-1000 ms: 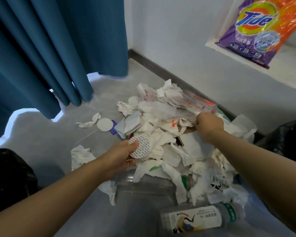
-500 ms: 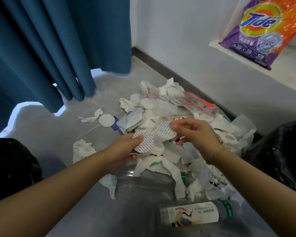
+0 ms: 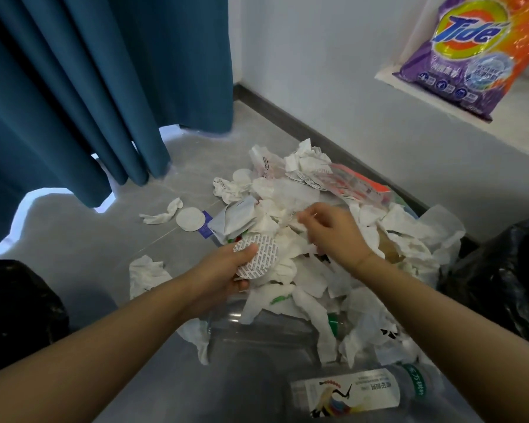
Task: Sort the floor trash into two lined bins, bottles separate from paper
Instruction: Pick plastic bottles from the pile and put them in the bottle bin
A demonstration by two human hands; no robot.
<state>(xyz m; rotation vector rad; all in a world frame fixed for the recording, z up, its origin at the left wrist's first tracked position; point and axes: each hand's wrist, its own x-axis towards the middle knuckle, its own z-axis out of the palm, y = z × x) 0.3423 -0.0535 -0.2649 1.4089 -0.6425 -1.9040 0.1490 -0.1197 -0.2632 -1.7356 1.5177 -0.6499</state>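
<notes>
Right in the middle of the paper-picking part. My left hand (image 3: 226,270) grips a round printed paper disc (image 3: 258,256), maybe a couple stacked, thumb on top, held just over the near-left edge of the pile (image 3: 306,239). My right hand (image 3: 333,233) hovers over the middle of the heap with fingers half curled, fingertips down among the crumpled tissue. It looks like it's pinching a white scrap, but honestly I can't tell if it has anything.

The trash is all on the floor (image 3: 104,227) against the wall: mostly white tissues and wrappers, plus a loose disc (image 3: 191,219) and a twisted tissue (image 3: 162,213) off to the left. The bottles are underneath and in front: a clear one (image 3: 257,334) half buried at the near edge and a labelled bottle (image 3: 361,392) lying on its side closest to me. Neither is touched yet.

Two black-lined bins sit either side of me, the left bin (image 3: 16,309) and the right bin (image 3: 501,285). Can't see into either, so no idea which one is paper.

Next move, I reckon: get a proper pinch on a paper piece with the right hand, add it to what the left holds, then carry the handful to one bin. Tissue is light and clingy, so lifting one piece may drag its neighbours along.
</notes>
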